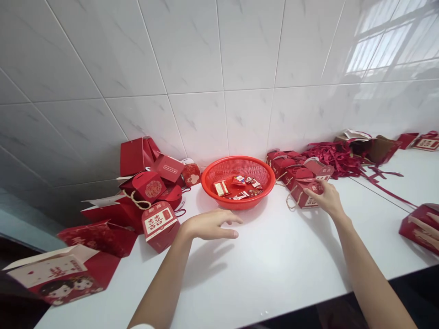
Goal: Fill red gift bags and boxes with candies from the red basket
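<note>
My left hand (pixel 214 225) hovers over the white table in front of the red basket (pixel 238 162), fingers apart and holding nothing. On the right, the thumb and fingers of my right hand (pixel 324 197) are at the top of a small red box (pixel 305 194) with a twine handle, the nearest in a row of such boxes. Whether the fingers pinch its flap cannot be made out. Several wrapped sweets (pixel 239 179) lie inside the basket. Left of my left hand stands a closed red box (pixel 160 224) with a cream label.
Red boxes (pixel 133 155) are heaped at the left, a large open one (pixel 65 278) nearest. Dark red ribbons (pixel 334 157) lie at the back right. Another person's hand (pixel 427 230) rests on a red box (pixel 413 224) at the right edge. A tiled wall (pixel 192 50) stands behind.
</note>
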`<state>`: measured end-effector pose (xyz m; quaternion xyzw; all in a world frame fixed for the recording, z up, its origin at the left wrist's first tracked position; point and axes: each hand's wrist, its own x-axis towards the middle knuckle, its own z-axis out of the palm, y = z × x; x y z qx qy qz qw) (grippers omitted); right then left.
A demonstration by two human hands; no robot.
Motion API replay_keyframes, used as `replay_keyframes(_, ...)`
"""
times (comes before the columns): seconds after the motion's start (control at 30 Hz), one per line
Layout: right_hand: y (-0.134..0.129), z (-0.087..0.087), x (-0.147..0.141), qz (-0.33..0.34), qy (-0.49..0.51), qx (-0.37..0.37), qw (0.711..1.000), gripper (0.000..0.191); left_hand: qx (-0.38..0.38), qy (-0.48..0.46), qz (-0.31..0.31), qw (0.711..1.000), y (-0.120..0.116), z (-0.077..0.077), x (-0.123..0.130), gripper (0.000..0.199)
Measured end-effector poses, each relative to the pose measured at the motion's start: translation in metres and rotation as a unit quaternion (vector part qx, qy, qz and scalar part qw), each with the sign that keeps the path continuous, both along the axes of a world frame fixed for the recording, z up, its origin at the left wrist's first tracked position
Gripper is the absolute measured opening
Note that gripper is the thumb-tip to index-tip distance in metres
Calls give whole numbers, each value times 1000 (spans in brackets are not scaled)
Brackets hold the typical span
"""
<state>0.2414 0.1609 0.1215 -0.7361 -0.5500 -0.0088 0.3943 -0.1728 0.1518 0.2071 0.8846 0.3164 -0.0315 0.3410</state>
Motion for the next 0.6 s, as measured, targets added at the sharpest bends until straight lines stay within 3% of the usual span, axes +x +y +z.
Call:
replay_keyframes(0.1, 9, -4, -4, 6, 4, 7, 1000, 71, -2, 14, 4, 1000, -1, 1, 0, 49)
replay_keyframes(0.23, 10, -6, -25, -77, -13, 47, 996, 83, 7, 13, -4, 1000, 0, 2, 0, 48)
replay_keyframes(0.33, 5, -3, -55, -77, -30, 107, 991, 66, 13, -7, 3, 1000, 0, 2, 0, 47)
replay_keyframes(0.43, -2, -1, -96, 11, -44, 163, 986, 41, 24, -51, 25, 998, 0, 5, 1, 42)
replay_keyframes(0.6, -14, -11, -150, 220, -57, 173, 958, 27, 61, -139, 51, 987, 1, 17, 0, 32)
